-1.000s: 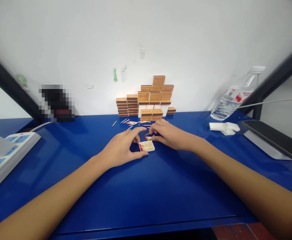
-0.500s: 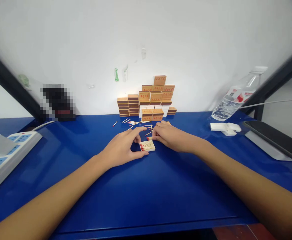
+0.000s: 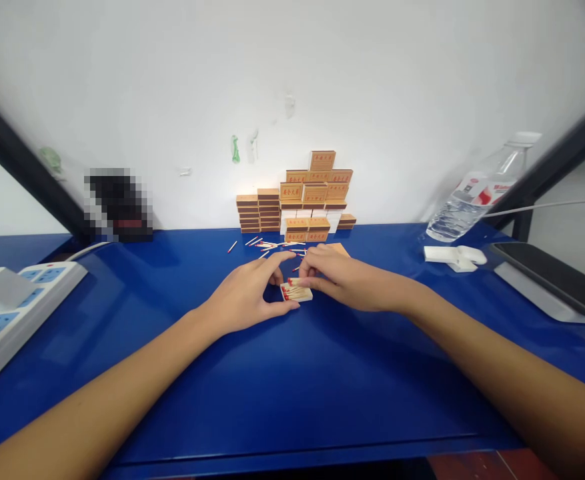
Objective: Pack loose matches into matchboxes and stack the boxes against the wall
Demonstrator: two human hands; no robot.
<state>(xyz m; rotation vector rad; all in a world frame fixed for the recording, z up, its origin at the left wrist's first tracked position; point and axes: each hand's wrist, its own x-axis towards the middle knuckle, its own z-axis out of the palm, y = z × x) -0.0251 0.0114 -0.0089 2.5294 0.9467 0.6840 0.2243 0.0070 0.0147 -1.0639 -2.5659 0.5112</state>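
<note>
Shows a bare left hand (image 3: 245,293) and a bare right hand (image 3: 339,272), both with slim fingers (image 3: 278,257), a tapering left thumb (image 3: 281,309) and smooth, rounded backs. Narrows at the left wrist (image 3: 212,320) and at the right wrist (image 3: 405,291). Broadens gradually from there along an equally bare left forearm (image 3: 122,380) and right forearm (image 3: 477,340), slender and gently curved in outline. Looks smooth and plain along the visible length. Grows widest near the edges of view. Shows too small at the finger ends to tell finer detail.
</note>
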